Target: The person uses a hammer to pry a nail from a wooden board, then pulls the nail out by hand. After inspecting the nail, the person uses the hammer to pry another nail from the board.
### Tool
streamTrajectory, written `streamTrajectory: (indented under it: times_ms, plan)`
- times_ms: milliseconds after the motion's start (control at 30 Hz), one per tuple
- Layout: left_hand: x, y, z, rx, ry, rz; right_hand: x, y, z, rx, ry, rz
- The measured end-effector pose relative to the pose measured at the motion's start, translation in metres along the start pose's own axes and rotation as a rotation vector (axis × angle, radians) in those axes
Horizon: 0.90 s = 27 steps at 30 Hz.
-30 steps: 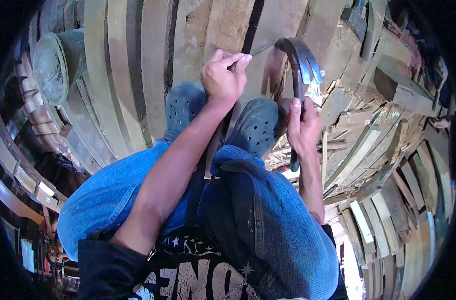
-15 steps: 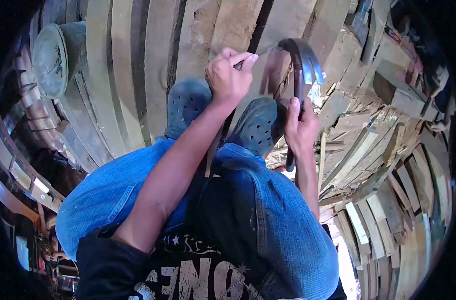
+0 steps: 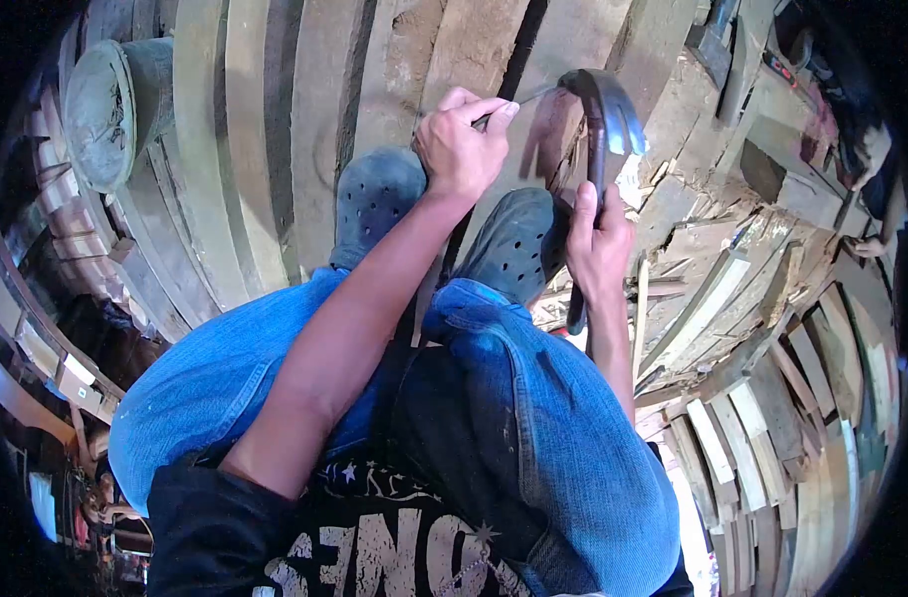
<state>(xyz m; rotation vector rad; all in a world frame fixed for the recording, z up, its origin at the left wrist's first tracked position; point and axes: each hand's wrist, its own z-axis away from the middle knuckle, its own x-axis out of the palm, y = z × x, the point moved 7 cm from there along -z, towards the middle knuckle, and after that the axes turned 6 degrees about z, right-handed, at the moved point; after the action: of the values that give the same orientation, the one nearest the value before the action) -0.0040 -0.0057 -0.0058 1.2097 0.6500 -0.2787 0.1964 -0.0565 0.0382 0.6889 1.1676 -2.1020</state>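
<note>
My left hand is closed round a thin dark metal rod, which points to the right. The rod's tip meets the head of a claw hammer. My right hand grips the hammer's dark handle, thumb along it, with the hammer head up and the claw curving to the right. Both hands are above the wooden planks, just beyond my clogs. What the rod is exactly, I cannot make out.
A bucket stands at the upper left. Wood blocks and splinters lie at the right, with stacked boards at the lower right. Another person's hand shows at the right edge.
The hammer head has shifted slightly up, still touching the rod's end. My left hand has moved a little to the right.
</note>
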Motion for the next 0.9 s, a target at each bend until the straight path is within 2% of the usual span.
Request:
streamTrajectory:
  times_ms: [433, 533, 600, 667, 800, 900]
  plan:
    - [0.000, 0.001, -0.002, -0.020, -0.018, 0.052, 0.004, 0.002, 0.002, -0.010, 0.020, -0.046]
    - [-0.001, 0.002, -0.003, -0.022, -0.014, 0.066, -0.001, -0.008, -0.003, -0.092, 0.082, -0.028]
    - [0.000, -0.001, -0.002, -0.056, -0.020, 0.071, -0.003, -0.011, -0.001, -0.018, 0.030, -0.002]
    - [0.000, -0.003, -0.001, -0.085, -0.033, 0.078, -0.002, -0.010, 0.000, -0.021, 0.036, 0.002]
    - [0.001, 0.000, -0.005, -0.026, -0.012, 0.077, -0.001, -0.007, -0.004, -0.080, 0.090, -0.019]
    - [-0.001, -0.002, -0.001, -0.044, -0.023, 0.070, -0.002, -0.006, -0.001, -0.017, 0.049, -0.022]
